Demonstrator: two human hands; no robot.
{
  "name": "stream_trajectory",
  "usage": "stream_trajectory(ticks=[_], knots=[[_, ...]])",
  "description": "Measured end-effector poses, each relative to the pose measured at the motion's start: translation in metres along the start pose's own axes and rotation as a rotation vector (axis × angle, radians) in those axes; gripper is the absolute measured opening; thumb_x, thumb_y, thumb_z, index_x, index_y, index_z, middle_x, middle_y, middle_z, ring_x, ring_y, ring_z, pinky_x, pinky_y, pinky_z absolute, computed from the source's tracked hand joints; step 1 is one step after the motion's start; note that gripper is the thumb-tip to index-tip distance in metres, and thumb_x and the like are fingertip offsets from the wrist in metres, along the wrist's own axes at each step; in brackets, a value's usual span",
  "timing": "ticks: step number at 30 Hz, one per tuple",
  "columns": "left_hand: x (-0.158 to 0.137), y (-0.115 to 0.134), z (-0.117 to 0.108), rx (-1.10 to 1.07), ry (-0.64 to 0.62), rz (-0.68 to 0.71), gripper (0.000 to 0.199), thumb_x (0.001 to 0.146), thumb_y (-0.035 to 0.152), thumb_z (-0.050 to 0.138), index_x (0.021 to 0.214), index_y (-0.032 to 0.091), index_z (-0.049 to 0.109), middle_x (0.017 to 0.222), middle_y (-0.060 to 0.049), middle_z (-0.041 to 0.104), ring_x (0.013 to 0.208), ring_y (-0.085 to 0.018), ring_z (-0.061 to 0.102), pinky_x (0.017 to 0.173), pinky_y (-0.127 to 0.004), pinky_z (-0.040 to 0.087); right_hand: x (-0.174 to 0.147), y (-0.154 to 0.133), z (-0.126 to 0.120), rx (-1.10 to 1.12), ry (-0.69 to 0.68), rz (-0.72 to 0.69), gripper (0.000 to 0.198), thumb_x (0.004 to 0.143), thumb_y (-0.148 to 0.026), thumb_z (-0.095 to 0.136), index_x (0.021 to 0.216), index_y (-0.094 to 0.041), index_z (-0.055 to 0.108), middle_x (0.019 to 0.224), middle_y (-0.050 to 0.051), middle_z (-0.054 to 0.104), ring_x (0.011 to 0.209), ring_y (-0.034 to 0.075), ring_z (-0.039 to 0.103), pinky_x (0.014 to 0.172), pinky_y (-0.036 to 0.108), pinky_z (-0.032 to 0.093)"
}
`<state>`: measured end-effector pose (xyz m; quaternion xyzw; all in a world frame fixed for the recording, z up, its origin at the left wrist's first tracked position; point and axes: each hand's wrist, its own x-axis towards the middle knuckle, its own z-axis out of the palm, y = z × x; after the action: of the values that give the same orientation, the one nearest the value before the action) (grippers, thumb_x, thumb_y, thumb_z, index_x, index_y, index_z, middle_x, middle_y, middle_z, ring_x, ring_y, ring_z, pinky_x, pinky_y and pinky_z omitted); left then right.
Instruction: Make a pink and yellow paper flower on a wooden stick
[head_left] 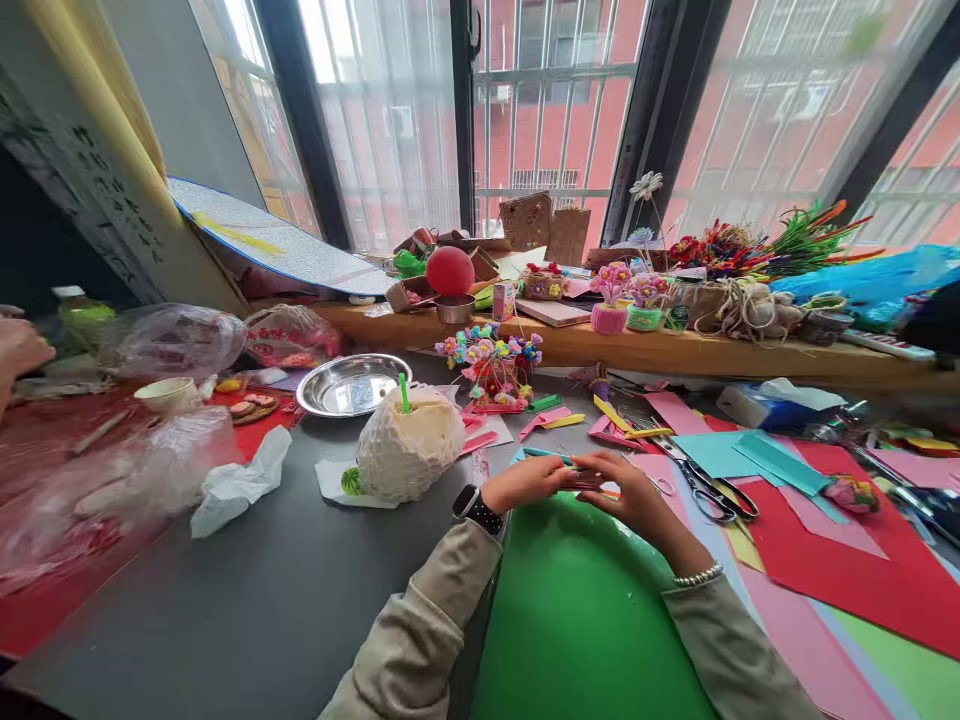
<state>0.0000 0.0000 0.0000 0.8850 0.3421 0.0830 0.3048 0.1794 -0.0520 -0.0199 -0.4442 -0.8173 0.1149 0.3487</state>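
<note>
My left hand [525,485] and my right hand [626,492] meet at the far edge of a glossy green surface [585,600]. Both have their fingers closed around a small, thin, layered pinkish piece [581,480], mostly covered by the fingers, so its kind is unclear. Just beyond the hands lie folded strips of pink paper [541,420] and yellow paper [611,415]. To the right of my right hand is a pair of black-handled scissors [712,495]. A coconut wrapped in white foam netting [409,455], with a green straw, stands left of my left hand.
Sheets of red paper [817,560] and blue paper [724,455] spread across the right. A steel plate [352,388], a crumpled tissue [244,485] and plastic bags [180,340] sit leftward. Craft flowers [495,360] stand before the windowsill. Another person's hand [22,345] shows far left.
</note>
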Motion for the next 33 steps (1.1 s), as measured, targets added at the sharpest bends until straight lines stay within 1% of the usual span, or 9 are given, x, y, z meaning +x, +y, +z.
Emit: stream_trajectory(ticks=[5, 7, 10, 14, 18, 22, 24, 28, 33], knots=[[-0.001, -0.003, 0.004, -0.167, -0.081, -0.036, 0.034, 0.083, 0.044, 0.031, 0.087, 0.015, 0.047, 0.069, 0.0, 0.052, 0.064, -0.011, 0.048, 0.058, -0.022, 0.037, -0.008, 0.002, 0.007, -0.037, -0.008, 0.015, 0.023, 0.079, -0.029, 0.052, 0.096, -0.018, 0.062, 0.083, 0.007, 0.062, 0.071, 0.016, 0.059, 0.063, 0.028, 0.049], [-0.006, -0.004, 0.006, -0.203, -0.072, -0.028, 0.035, 0.078, 0.045, 0.043, 0.095, 0.015, 0.046, 0.077, -0.001, 0.056, 0.07, -0.013, 0.052, 0.061, -0.023, 0.039, -0.012, 0.002, 0.01, -0.015, 0.009, 0.038, 0.023, 0.08, -0.031, 0.05, 0.094, -0.019, 0.064, 0.082, 0.006, 0.062, 0.072, 0.016, 0.059, 0.063, 0.027, 0.048], [-0.016, -0.005, 0.009, -0.127, 0.014, 0.076, 0.04, 0.064, 0.036, 0.064, 0.094, 0.015, 0.049, 0.093, -0.004, 0.058, 0.082, -0.016, 0.053, 0.07, -0.025, 0.04, -0.017, 0.002, 0.014, 0.024, 0.018, 0.077, 0.024, 0.08, -0.033, 0.05, 0.094, -0.02, 0.065, 0.083, 0.006, 0.062, 0.076, 0.016, 0.059, 0.067, 0.027, 0.047], [-0.027, -0.005, 0.018, 0.029, 0.185, 0.124, 0.025, 0.073, 0.023, 0.054, 0.097, 0.015, 0.053, 0.093, -0.006, 0.059, 0.085, -0.017, 0.053, 0.074, -0.027, 0.04, -0.022, 0.001, 0.019, 0.051, 0.008, 0.118, 0.029, 0.08, -0.038, 0.049, 0.097, -0.021, 0.065, 0.083, 0.005, 0.063, 0.076, 0.017, 0.059, 0.069, 0.027, 0.047], [-0.032, -0.006, 0.027, 0.231, 0.257, 0.135, 0.026, 0.075, 0.032, 0.055, 0.097, 0.017, 0.058, 0.093, -0.007, 0.059, 0.088, -0.02, 0.052, 0.078, -0.032, 0.04, -0.024, -0.003, 0.021, 0.058, -0.023, 0.163, 0.03, 0.079, -0.04, 0.048, 0.094, -0.021, 0.066, 0.084, 0.005, 0.063, 0.077, 0.017, 0.059, 0.071, 0.028, 0.047], [-0.036, -0.008, 0.031, 0.221, 0.305, 0.169, 0.037, 0.075, 0.033, 0.056, 0.108, 0.018, 0.053, 0.102, -0.009, 0.055, 0.094, -0.019, 0.05, 0.083, -0.032, 0.041, -0.025, -0.008, 0.02, 0.061, -0.043, 0.195, 0.027, 0.079, -0.037, 0.05, 0.094, -0.021, 0.065, 0.084, 0.004, 0.062, 0.078, 0.016, 0.058, 0.071, 0.026, 0.046], [-0.037, -0.01, 0.031, 0.191, 0.32, 0.199, 0.037, 0.077, 0.029, 0.053, 0.113, 0.019, 0.05, 0.103, -0.009, 0.054, 0.095, -0.018, 0.05, 0.084, -0.03, 0.042, -0.025, -0.01, 0.02, 0.057, -0.048, 0.206, 0.025, 0.079, -0.035, 0.051, 0.095, -0.021, 0.065, 0.085, 0.004, 0.062, 0.079, 0.016, 0.058, 0.072, 0.026, 0.046], [-0.039, -0.013, 0.033, 0.197, 0.298, 0.189, 0.026, 0.08, 0.027, 0.048, 0.103, 0.019, 0.058, 0.099, -0.007, 0.056, 0.089, -0.016, 0.054, 0.08, -0.028, 0.044, -0.027, -0.01, 0.022, 0.032, -0.06, 0.204, 0.024, 0.08, -0.034, 0.05, 0.095, -0.022, 0.064, 0.088, 0.004, 0.062, 0.08, 0.016, 0.058, 0.073, 0.027, 0.046], [-0.038, -0.012, 0.036, 0.23, 0.268, 0.165, 0.027, 0.084, 0.028, 0.041, 0.103, 0.019, 0.058, 0.103, -0.007, 0.058, 0.09, -0.016, 0.056, 0.078, -0.026, 0.046, -0.03, -0.007, 0.026, -0.062, -0.031, 0.184, 0.024, 0.079, -0.035, 0.05, 0.094, -0.022, 0.065, 0.088, 0.006, 0.061, 0.083, 0.019, 0.056, 0.075, 0.032, 0.046]])
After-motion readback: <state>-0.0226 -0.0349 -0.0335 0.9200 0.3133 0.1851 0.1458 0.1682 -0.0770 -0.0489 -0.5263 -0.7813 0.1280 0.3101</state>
